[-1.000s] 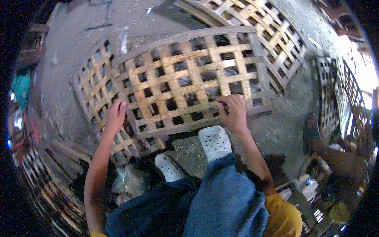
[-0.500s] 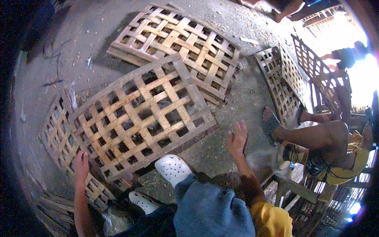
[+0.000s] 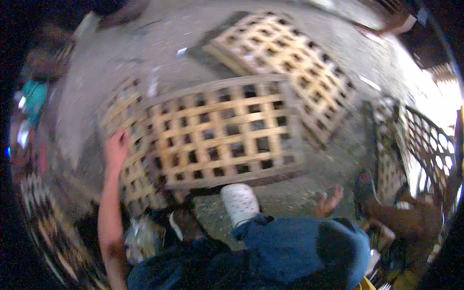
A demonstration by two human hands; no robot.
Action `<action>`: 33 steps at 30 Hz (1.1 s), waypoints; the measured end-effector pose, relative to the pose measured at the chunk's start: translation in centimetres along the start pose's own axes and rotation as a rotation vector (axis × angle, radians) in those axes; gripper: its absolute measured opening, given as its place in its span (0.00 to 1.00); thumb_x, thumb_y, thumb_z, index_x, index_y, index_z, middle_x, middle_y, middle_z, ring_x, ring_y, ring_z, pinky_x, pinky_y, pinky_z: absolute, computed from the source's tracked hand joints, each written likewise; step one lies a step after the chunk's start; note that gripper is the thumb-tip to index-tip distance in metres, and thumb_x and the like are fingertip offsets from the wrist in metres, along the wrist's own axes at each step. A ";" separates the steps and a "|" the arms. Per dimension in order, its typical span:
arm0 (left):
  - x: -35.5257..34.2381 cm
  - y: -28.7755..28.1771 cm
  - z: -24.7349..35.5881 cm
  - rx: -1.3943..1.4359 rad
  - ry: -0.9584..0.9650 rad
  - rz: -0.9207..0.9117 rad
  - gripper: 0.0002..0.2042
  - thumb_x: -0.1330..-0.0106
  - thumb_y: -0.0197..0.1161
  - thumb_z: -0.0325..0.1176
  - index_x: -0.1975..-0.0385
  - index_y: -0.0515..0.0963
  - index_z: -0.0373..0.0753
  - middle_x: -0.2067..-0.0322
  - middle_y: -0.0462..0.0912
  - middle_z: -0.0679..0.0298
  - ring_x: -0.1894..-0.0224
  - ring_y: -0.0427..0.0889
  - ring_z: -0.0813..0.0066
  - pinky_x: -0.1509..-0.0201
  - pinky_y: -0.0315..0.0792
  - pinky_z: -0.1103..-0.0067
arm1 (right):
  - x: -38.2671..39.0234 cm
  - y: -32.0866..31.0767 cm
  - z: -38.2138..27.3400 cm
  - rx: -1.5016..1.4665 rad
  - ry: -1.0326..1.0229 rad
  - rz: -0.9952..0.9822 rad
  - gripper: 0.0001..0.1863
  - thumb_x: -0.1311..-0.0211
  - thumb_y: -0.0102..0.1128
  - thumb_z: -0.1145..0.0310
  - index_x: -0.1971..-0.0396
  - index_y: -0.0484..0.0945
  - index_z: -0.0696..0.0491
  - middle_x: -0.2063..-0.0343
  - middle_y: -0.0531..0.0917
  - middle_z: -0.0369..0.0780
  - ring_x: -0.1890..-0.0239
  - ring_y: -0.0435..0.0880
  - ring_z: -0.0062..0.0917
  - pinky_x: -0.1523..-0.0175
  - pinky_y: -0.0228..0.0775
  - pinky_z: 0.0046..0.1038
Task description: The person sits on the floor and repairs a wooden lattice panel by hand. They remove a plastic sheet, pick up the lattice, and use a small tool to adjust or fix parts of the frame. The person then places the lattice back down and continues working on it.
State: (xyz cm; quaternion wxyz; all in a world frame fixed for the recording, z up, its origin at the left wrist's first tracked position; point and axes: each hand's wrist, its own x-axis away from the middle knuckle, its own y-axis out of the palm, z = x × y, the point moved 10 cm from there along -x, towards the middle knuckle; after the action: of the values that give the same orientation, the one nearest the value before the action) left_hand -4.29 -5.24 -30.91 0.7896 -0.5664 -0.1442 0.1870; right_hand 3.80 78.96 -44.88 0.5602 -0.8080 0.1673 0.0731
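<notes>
A woven lattice panel of pale wooden strips in a plain frame (image 3: 227,130) lies on the floor in front of my feet. Its left side overlaps a second lattice panel (image 3: 133,162) that is partly hidden. Over that second panel is my left hand (image 3: 117,146), smeared by motion, so its fingers and any contact cannot be made out. My right hand (image 3: 329,200) is held beside my right knee, palm up with fingers apart, holding nothing and away from the panels.
A stack of lattice panels (image 3: 290,63) lies beyond, at upper right. More lattice work (image 3: 427,135) leans at the right, near another person's leg (image 3: 403,217). My white clog (image 3: 240,203) touches or nearly touches the front panel's edge. A clear plastic bag (image 3: 142,239) lies by my left forearm.
My view has swung left, so the panels appear farther right and less tilted. My right hand has dropped back toward my knee, turning palm up. My left hand remains over the left panel.
</notes>
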 end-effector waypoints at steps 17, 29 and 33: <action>20.2 -16.2 -0.5 0.137 -0.200 0.575 0.14 0.30 0.63 0.44 0.60 0.85 0.39 0.73 0.86 0.54 0.72 0.86 0.62 0.63 0.77 0.70 | 6.9 7.0 -43.9 -0.919 -0.915 -0.867 0.33 0.33 0.58 0.55 0.34 0.68 0.59 0.32 0.68 0.54 0.29 0.62 0.48 0.26 0.54 0.48; 38.4 -14.3 5.1 0.900 -0.212 0.275 0.21 0.22 0.52 0.45 0.43 0.76 0.33 0.53 0.85 0.57 0.55 0.83 0.71 0.50 0.77 0.74 | 20.7 7.6 -58.2 -0.813 -1.141 -1.306 0.34 0.33 0.56 0.51 0.34 0.68 0.58 0.33 0.69 0.52 0.32 0.65 0.45 0.28 0.57 0.47; 44.4 -12.3 9.0 1.519 0.072 0.153 0.37 0.30 0.56 0.61 0.40 0.71 0.26 0.49 0.83 0.46 0.47 0.83 0.54 0.42 0.76 0.64 | 25.3 6.7 -58.7 -0.788 -1.186 -1.406 0.34 0.32 0.56 0.50 0.33 0.68 0.57 0.33 0.70 0.52 0.33 0.66 0.44 0.28 0.57 0.46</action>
State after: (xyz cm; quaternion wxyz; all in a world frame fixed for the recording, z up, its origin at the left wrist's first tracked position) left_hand 32.80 19.09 -15.69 0.9512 0.1181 0.0896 0.2707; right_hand 20.97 17.52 -37.31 0.1611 -0.6844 -0.6913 0.1668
